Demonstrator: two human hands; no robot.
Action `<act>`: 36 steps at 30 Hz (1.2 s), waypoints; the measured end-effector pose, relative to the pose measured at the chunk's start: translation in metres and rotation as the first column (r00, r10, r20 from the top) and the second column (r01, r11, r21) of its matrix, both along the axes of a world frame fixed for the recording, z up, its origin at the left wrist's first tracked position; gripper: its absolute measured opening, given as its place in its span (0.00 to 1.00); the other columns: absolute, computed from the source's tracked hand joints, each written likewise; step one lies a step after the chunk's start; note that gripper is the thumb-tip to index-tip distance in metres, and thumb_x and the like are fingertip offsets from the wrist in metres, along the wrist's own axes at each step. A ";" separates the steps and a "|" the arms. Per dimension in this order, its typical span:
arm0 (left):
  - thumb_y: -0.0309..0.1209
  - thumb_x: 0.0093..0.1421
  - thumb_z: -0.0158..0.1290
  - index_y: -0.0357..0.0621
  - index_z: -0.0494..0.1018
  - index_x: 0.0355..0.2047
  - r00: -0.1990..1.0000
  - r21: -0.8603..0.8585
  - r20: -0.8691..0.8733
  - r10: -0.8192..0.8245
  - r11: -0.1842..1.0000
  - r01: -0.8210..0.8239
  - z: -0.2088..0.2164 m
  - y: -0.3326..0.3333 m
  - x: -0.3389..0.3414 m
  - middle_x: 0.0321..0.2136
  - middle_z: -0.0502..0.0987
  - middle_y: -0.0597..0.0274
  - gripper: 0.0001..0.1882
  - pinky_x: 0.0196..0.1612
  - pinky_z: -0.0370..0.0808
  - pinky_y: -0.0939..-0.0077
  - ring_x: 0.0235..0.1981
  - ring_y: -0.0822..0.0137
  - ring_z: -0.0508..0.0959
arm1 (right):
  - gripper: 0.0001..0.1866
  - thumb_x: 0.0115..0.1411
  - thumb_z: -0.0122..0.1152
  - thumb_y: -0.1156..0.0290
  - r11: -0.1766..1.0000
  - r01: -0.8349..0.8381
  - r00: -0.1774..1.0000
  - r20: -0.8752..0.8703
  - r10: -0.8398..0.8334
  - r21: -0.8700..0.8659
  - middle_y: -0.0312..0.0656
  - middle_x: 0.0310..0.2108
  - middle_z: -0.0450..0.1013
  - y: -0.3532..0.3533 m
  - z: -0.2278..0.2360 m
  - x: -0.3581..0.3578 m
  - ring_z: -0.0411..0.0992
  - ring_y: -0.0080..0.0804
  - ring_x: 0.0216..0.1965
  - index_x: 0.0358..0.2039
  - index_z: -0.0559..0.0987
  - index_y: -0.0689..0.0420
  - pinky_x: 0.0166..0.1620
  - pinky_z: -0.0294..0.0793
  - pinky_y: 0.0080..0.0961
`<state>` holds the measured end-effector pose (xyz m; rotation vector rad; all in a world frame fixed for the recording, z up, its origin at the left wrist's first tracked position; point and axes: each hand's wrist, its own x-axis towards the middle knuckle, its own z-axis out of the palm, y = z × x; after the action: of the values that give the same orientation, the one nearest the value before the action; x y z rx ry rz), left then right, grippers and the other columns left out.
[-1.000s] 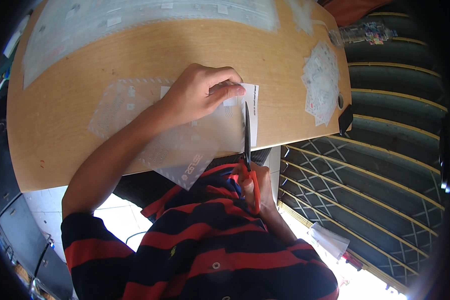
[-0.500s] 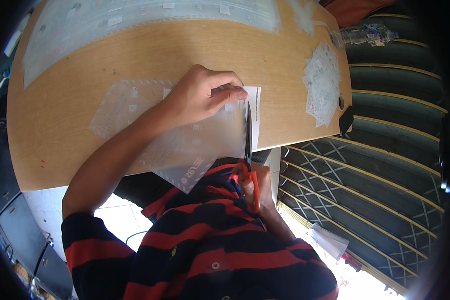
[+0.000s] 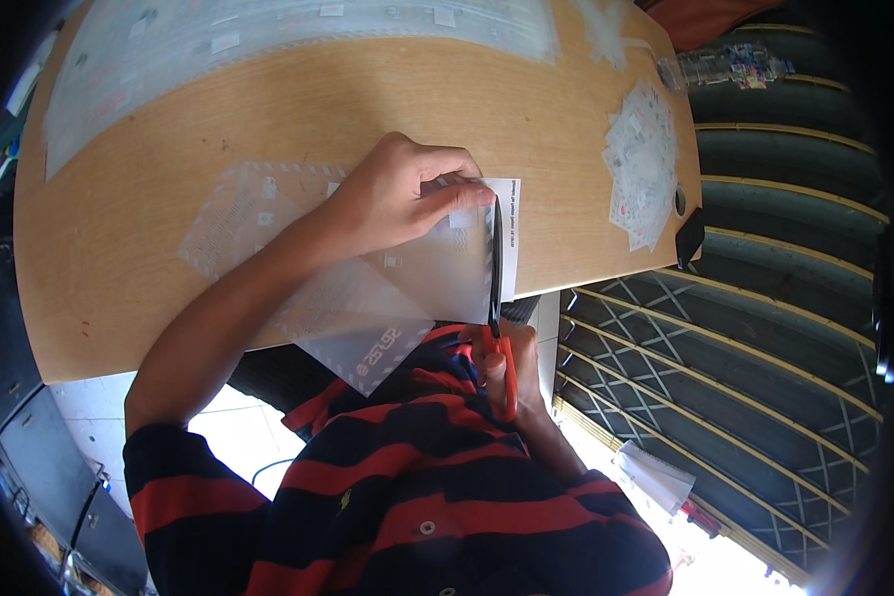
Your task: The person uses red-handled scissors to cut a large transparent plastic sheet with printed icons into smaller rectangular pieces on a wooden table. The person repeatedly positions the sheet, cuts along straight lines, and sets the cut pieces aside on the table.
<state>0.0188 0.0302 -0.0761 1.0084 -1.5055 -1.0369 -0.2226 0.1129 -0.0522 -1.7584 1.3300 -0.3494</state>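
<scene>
My left hand [image 3: 417, 189] pinches the top edge of a translucent printed sheet [image 3: 437, 268] between thumb and fingers. A white paper strip [image 3: 510, 238] shows along the sheet's right edge. My right hand [image 3: 517, 372], near my body, is closed round the orange handles of scissors [image 3: 496, 268]. Their dark blades point away from me along the sheet's right border, the tip close to my left thumb. A printed corner of translucent sheet [image 3: 368, 358] overhangs the table's near edge. More translucent printed sheet [image 3: 230, 223] lies flat under my left forearm.
Large translucent sheets [image 3: 298, 40] cover the far side of the wooden table [image 3: 119, 258]. A fanned pile of small cut sheets [image 3: 642, 169] lies at the right, near a dark object [image 3: 689, 238] on the edge. Beyond stands a clear plastic bottle [image 3: 715, 68] beside a slatted metal shutter [image 3: 765, 298].
The scissor blades have come together along the sheet's edge. The white strip has shifted slightly, and the overhanging corner has moved a little left and down. Both hands stay nearly in place.
</scene>
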 end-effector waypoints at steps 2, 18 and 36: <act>0.29 0.61 0.60 0.33 0.79 0.30 1.000 -0.005 -0.017 -0.002 1.000 0.002 -0.001 0.000 -0.001 0.22 0.81 0.57 0.09 0.24 0.72 0.81 0.20 0.74 0.78 | 0.51 0.52 0.35 0.18 1.000 -0.017 1.000 -0.002 0.017 0.008 0.35 0.12 0.65 0.000 -0.003 -0.004 0.69 0.28 0.15 0.24 0.76 0.64 0.20 0.67 0.26; 0.31 0.61 0.61 0.33 0.79 0.30 0.995 0.153 -0.042 -0.096 0.983 0.101 0.008 0.001 0.001 0.22 0.81 0.58 0.11 0.21 0.70 0.81 0.17 0.74 0.78 | 0.45 0.54 0.44 0.23 0.999 -0.033 0.999 0.025 0.033 0.040 0.40 0.13 0.69 0.000 -0.002 -0.010 0.74 0.37 0.17 0.26 0.77 0.63 0.24 0.71 0.31; 0.36 0.60 0.62 0.36 0.79 0.28 0.989 0.132 -0.078 -0.125 0.982 0.135 0.005 0.001 0.000 0.18 0.79 0.59 0.14 0.20 0.68 0.80 0.16 0.74 0.78 | 0.49 0.51 0.33 0.17 0.999 0.044 0.999 0.021 -0.044 0.023 0.32 0.09 0.61 0.001 0.003 0.007 0.63 0.20 0.11 0.15 0.67 0.59 0.15 0.58 0.19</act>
<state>0.0190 0.0310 -0.0714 0.9679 -1.4746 -1.2704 -0.2153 0.1136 -0.0490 -1.7041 1.3540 -0.3757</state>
